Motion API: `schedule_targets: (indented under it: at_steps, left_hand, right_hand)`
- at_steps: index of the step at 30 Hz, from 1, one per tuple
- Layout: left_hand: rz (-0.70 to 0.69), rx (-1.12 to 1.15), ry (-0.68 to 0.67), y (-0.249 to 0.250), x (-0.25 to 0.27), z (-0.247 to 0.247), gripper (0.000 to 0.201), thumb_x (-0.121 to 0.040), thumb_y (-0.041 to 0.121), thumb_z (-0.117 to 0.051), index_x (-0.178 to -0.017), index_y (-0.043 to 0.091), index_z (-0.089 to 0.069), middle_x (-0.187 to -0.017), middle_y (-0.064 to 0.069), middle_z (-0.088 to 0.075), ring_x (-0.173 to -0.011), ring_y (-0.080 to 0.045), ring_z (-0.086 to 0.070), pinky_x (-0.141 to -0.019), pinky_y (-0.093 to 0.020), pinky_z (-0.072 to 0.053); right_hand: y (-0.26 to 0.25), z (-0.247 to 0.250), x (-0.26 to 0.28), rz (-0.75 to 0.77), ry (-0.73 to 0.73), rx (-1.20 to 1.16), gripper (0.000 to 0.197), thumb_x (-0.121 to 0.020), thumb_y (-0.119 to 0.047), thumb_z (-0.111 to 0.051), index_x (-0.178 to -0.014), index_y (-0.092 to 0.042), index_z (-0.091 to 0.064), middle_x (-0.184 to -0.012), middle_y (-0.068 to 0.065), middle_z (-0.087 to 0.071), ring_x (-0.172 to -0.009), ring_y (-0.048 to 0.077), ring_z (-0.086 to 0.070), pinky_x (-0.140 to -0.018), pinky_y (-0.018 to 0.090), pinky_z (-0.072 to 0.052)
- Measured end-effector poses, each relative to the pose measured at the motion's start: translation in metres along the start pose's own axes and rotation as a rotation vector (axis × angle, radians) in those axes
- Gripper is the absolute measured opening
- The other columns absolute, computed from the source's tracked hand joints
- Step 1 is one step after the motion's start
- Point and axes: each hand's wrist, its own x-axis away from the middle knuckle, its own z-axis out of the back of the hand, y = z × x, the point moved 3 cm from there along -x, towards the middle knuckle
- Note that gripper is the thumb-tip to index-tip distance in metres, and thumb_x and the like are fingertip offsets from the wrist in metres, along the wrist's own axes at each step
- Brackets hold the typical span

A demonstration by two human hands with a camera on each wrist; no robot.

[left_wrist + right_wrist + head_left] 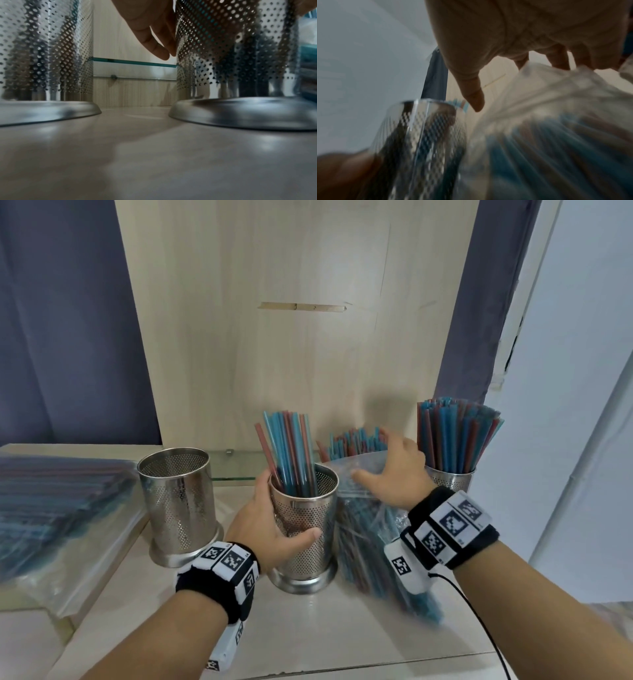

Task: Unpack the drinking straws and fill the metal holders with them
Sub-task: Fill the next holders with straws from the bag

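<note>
Where the desk (359, 628) begins at far left, a sealed pack of straws (58, 501) lies flat on a raised ledge, blurred. Next right stands an empty perforated holder (180, 508), upright, nothing in it; in the left wrist view its base (42, 112) sits on the desk, apart from the next base. Center: the middle holder (303, 529), upright, w/ a partial load of blue & red straws (291, 453) leaning inside. Left hand (263, 525) grips it, thumb across the near wall, fingers (154, 44) wrapped round the far-left side, clamped on the metal. Just right of it & touching, an opened clear bag (373, 542) of straws leans upright, straw tips (356, 445) poking out the top, lower part motion-blurred. Right hand (394, 474) is on the bag's upper plastic, fingers (559, 59) spread & fairly straight, touching the plastic; can't tell if any pinch it. Far right, behind the hand: a third holder (450, 477), packed full w/ straws. Light wood panel (291, 320) backs the desk.
</note>
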Motion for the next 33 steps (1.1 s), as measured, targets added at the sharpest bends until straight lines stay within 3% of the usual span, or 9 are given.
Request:
schedule_targets:
  at_steps: [6, 9, 13, 15, 17, 19, 23, 28, 33]
  left_hand:
    - [0.032, -0.016, 0.038, -0.002, -0.001, -0.001, 0.116, -0.054, 0.058, -0.083, -0.144, 0.031, -0.016, -0.134, 0.008, -0.056, -0.114, -0.014, -0.059, -0.098, -0.034, -0.049]
    - [0.052, -0.033, 0.038, -0.004, -0.001, 0.002, 0.116, -0.052, 0.057, -0.083, -0.144, 0.031, -0.016, -0.132, 0.008, -0.057, -0.111, -0.013, -0.060, -0.096, -0.032, -0.049]
    - [0.080, -0.042, 0.017, -0.010, -0.001, 0.012, 0.118, -0.055, 0.054, -0.084, -0.146, 0.030, -0.013, -0.134, 0.007, -0.056, -0.113, -0.014, -0.058, -0.097, -0.030, -0.047]
    - [0.092, -0.044, 0.031, -0.015, 0.000, 0.017, 0.118, -0.057, 0.049, -0.086, -0.147, 0.026, -0.013, -0.133, 0.006, -0.056, -0.111, -0.012, -0.056, -0.096, -0.028, -0.044]
    - [0.095, -0.053, 0.044, -0.017, 0.000, 0.019, 0.117, -0.058, 0.046, -0.087, -0.147, 0.024, -0.014, -0.134, 0.004, -0.055, -0.111, -0.012, -0.055, -0.096, -0.027, -0.043]
    - [0.099, -0.061, 0.049, -0.018, 0.000, 0.020, 0.116, -0.058, 0.046, -0.088, -0.146, 0.023, -0.015, -0.134, 0.003, -0.055, -0.114, -0.015, -0.056, -0.097, -0.029, -0.043]
    - [0.106, -0.057, 0.051, -0.019, 0.000, 0.019, 0.115, -0.056, 0.048, -0.087, -0.145, 0.024, -0.017, -0.133, 0.002, -0.056, -0.114, -0.018, -0.058, -0.098, -0.033, -0.046]
    - [0.110, -0.069, 0.063, -0.016, 0.000, 0.019, 0.115, -0.057, 0.047, -0.087, -0.145, 0.023, -0.017, -0.135, 0.002, -0.055, -0.116, -0.018, -0.057, -0.098, -0.031, -0.043]
    - [0.110, -0.060, 0.056, -0.016, 0.000, 0.018, 0.114, -0.059, 0.047, -0.087, -0.145, 0.025, -0.015, -0.136, 0.002, -0.054, -0.117, -0.017, -0.057, -0.097, -0.028, -0.042]
  right_hand:
    - [0.021, -0.039, -0.008, -0.171, -0.152, -0.011, 0.149, -0.057, -0.066, -0.084, -0.151, -0.029, 0.025, -0.163, 0.017, -0.007, -0.146, 0.039, -0.022, -0.115, 0.056, -0.030]
    - [0.022, -0.046, -0.011, -0.218, -0.155, -0.033, 0.155, -0.052, -0.062, -0.089, -0.149, -0.031, 0.029, -0.161, 0.017, -0.010, -0.143, 0.040, -0.029, -0.111, 0.055, -0.036]
    - [0.022, -0.049, -0.014, -0.265, -0.108, -0.068, 0.159, -0.044, -0.055, -0.094, -0.149, -0.038, 0.024, -0.155, 0.018, -0.030, -0.134, 0.041, -0.043, -0.104, 0.057, -0.044]
    - [0.023, -0.049, -0.016, -0.296, -0.078, -0.120, 0.153, -0.048, -0.047, -0.096, -0.152, -0.034, 0.016, -0.153, 0.018, -0.034, -0.132, 0.040, -0.045, -0.103, 0.056, -0.045]
    - [0.025, -0.048, -0.018, -0.329, -0.049, -0.196, 0.140, -0.059, -0.037, -0.094, -0.155, -0.025, 0.007, -0.150, 0.019, -0.040, -0.129, 0.039, -0.049, -0.100, 0.048, -0.048]
    - [0.026, -0.047, -0.018, -0.343, -0.032, -0.291, 0.124, -0.068, -0.028, -0.090, -0.155, -0.015, -0.003, -0.145, 0.018, -0.045, -0.124, 0.037, -0.053, -0.089, 0.039, -0.048]
    - [0.023, -0.045, -0.020, -0.310, 0.046, -0.368, 0.093, -0.074, -0.021, -0.085, -0.145, -0.011, -0.026, -0.133, 0.015, -0.054, -0.115, 0.034, -0.058, -0.087, 0.036, -0.048]
    - [0.011, -0.038, -0.035, -0.151, 0.192, -0.535, 0.087, -0.073, -0.014, -0.083, -0.143, -0.015, -0.031, -0.125, 0.010, -0.057, -0.108, 0.028, -0.060, -0.087, 0.031, -0.050]
    - [-0.004, -0.041, -0.038, 0.014, 0.278, -0.662, 0.089, -0.072, -0.009, -0.080, -0.143, -0.023, -0.029, -0.105, -0.005, -0.062, -0.084, 0.011, -0.067, -0.070, 0.024, -0.057]
